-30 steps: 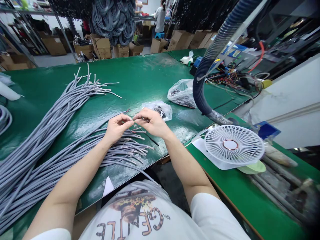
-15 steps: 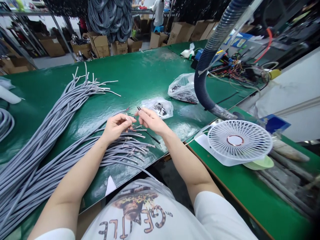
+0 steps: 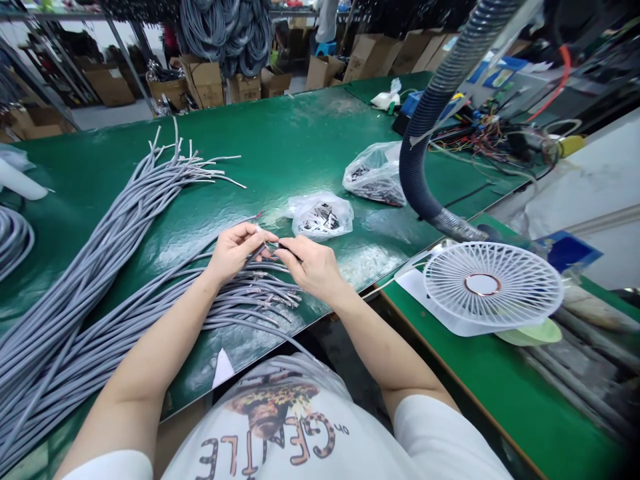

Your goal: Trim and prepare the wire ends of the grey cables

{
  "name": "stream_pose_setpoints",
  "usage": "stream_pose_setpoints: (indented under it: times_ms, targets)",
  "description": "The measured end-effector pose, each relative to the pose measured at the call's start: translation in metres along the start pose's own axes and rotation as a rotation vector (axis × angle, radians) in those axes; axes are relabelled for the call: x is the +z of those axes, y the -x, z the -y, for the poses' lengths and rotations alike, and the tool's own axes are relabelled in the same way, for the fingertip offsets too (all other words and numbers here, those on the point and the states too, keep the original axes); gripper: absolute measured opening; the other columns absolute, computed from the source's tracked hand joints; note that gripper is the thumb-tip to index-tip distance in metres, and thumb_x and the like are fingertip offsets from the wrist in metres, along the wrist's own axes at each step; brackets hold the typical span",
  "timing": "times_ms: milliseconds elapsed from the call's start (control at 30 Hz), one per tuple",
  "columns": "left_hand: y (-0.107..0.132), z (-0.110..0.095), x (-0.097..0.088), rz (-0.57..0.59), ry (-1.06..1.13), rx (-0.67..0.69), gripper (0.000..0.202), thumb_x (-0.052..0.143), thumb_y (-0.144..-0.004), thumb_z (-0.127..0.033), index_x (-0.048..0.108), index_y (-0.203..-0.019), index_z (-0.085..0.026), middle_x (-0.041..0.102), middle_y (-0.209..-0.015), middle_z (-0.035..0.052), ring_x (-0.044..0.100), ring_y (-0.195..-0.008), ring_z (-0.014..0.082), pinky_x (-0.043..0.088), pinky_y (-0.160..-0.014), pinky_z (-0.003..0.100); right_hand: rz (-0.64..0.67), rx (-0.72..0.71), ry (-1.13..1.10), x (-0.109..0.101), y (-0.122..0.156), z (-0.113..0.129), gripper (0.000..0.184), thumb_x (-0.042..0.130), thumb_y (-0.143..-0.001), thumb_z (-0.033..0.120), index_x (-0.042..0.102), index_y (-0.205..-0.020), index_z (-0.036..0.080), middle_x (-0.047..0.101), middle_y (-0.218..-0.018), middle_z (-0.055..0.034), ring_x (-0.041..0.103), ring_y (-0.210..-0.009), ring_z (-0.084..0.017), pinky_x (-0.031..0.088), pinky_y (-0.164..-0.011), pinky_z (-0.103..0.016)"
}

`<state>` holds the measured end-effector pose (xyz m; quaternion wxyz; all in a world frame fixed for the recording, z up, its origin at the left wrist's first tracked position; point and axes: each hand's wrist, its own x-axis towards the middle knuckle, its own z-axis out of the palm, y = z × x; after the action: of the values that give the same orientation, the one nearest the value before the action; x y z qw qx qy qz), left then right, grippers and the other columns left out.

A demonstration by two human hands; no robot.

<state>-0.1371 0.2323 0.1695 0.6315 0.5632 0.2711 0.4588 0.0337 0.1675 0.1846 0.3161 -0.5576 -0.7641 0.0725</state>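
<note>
In the head view, your right hand [image 3: 316, 265] is pinching a small dark piece [image 3: 281, 246] beside your left hand [image 3: 234, 251], whose fingers are gripping something too small to tell. From there, grey cables [image 3: 237, 312] are lying at seven o'clock on the surface [image 3: 285, 147], a bag [image 3: 327, 217] at two.

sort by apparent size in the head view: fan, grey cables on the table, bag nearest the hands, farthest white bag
1. Grey cables, taken together
2. Fan
3. Nearest bag
4. Farthest white bag
</note>
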Motion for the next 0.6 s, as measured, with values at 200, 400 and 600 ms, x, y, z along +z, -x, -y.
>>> stream_pose_setpoints:
  times_ms: [200,400,600]
  targets:
    - [0.0009,-0.0030,0.0029,-0.015,-0.009,0.001,0.032,0.074,-0.073,-0.042,0.063,-0.073,-0.012,0.075,-0.083,0.0083,0.061,-0.051,0.0083,0.050,-0.049,0.020,0.059,0.054,0.074,0.0010,0.0001,0.0058,0.036,0.042,-0.096,0.042,0.069,-0.104,0.019,0.063,-0.079,-0.0040,0.056,-0.070,-0.013,0.037,-0.065,-0.023]
    - [0.0011,-0.0030,0.0037,-0.003,0.007,0.005,0.030,0.074,-0.073,-0.040,0.063,-0.072,-0.013,0.075,-0.080,0.0069,0.059,-0.050,0.0073,0.049,-0.048,0.019,0.080,0.077,0.015,0.0005,-0.0011,0.0072,0.033,0.044,-0.095,0.039,0.071,-0.101,0.021,0.064,-0.079,-0.0032,0.057,-0.069,-0.013,0.038,-0.065,-0.022]
    - [0.0019,-0.0001,0.0021,-0.001,-0.027,-0.003,0.030,0.073,-0.074,-0.041,0.064,-0.073,-0.012,0.075,-0.083,0.0090,0.060,-0.052,0.0083,0.050,-0.049,0.020,0.078,0.065,-0.033,-0.0007,-0.0019,0.0066,0.033,0.044,-0.095,0.037,0.072,-0.093,0.021,0.065,-0.077,-0.0029,0.058,-0.070,-0.012,0.039,-0.067,-0.022]
